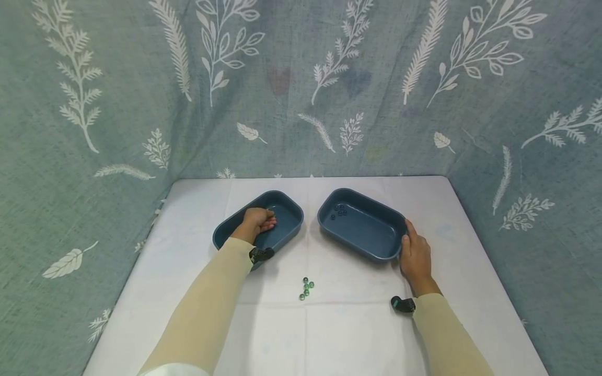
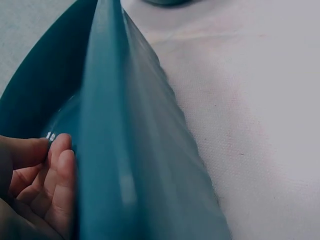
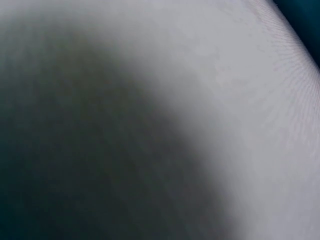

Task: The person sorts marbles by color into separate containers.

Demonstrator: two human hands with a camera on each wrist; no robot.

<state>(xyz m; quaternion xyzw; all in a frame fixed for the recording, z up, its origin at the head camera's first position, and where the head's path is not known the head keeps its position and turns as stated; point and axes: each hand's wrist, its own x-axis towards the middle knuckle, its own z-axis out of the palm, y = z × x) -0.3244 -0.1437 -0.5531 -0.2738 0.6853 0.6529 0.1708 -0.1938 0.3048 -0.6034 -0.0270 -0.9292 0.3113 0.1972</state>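
In the head view, two dark blue oblong trays stand on the white cloth. My left hand (image 1: 256, 221) reaches down into the left tray (image 1: 288, 210). Between its thumb and fingertips it pinches a small shiny piece that looks like a glass marble (image 2: 51, 136), mostly hidden by the fingers. My right hand (image 1: 416, 256) grips the right end of the other tray (image 1: 364, 225), thumb at the rim and fingers along the outer wall. Several marbles (image 1: 340, 212) lie in that tray's far left corner. The right wrist view is mostly a dark blur.
Several green glass marbles (image 1: 307, 286) lie loose on the white cloth (image 1: 348, 318), in front of the gap between the trays. A leaf-patterned curtain (image 1: 291, 141) rises behind the table and along both sides.
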